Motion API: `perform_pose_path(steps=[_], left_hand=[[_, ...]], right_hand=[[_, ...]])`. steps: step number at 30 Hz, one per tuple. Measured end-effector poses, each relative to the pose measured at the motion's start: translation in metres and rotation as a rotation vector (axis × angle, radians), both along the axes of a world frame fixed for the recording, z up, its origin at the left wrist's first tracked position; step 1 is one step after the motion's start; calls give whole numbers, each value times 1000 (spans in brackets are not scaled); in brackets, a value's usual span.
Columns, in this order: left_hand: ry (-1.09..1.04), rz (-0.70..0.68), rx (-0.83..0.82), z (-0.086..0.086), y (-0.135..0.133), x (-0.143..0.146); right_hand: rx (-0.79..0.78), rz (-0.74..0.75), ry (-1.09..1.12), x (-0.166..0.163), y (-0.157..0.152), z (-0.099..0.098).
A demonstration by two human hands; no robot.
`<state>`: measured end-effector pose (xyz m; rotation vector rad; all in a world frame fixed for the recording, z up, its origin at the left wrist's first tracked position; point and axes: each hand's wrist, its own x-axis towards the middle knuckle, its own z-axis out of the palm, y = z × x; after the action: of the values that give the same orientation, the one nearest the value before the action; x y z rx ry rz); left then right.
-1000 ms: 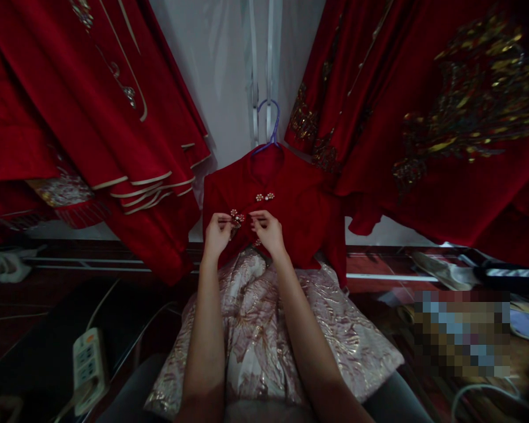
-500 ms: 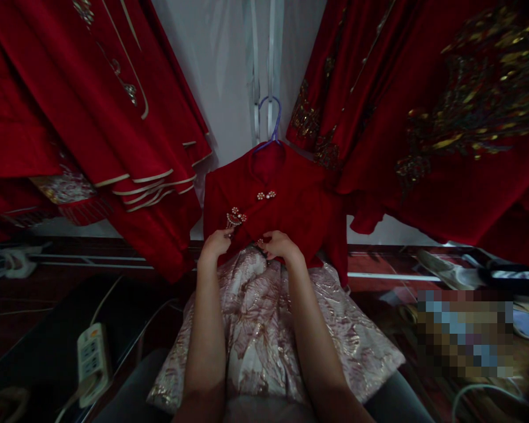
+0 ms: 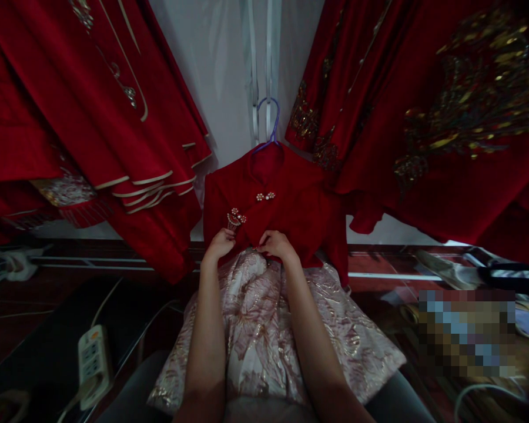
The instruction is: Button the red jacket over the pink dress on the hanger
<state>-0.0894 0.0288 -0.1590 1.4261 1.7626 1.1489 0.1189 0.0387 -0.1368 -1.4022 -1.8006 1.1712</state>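
A red jacket (image 3: 291, 176) with a standing collar hangs from a purple hanger (image 3: 275, 117) in front of me. Two pearl-like flower clasps (image 3: 265, 197) sit below its collar, and a fan-shaped beaded brooch (image 3: 234, 219) is on its left side. Just under the brooch, my left hand (image 3: 221, 242) is closed on the jacket front. My right hand (image 3: 278, 244) pinches the jacket's lower front edge, its fingertips close together; any small fastener there is hidden. Beneath, a shiny pink-and-silver brocade skirt (image 3: 255, 341) spreads over my lap.
Red garments with pale piping (image 3: 127, 129) hang at left, and sequinned red garments (image 3: 423, 205) at right. A power strip (image 3: 94, 364) lies on a dark surface (image 3: 39, 335) at lower left. White rack bars (image 3: 392, 276) run low behind the jacket.
My right fingers have drawn together and moved slightly left at the jacket's lower edge, covering the small flower clasp that showed there. My left hand has stayed nearly in place.
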Motion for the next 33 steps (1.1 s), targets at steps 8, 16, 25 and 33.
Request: perform_pose_path(steps=[8,16,25,33], left_hand=[[-26,-202,-166,8,-9,4],[-52,-290,-179,13,-10,12],[-193,-293,-230,23,-17,8],[-442,-306,-238,31,-25,5]], right_hand=[[123,189,-4,14,6,1],[165,245,114,12,7,-3],[239,236,159,-11,-14,24],[355,48,57,-28,-5,3]])
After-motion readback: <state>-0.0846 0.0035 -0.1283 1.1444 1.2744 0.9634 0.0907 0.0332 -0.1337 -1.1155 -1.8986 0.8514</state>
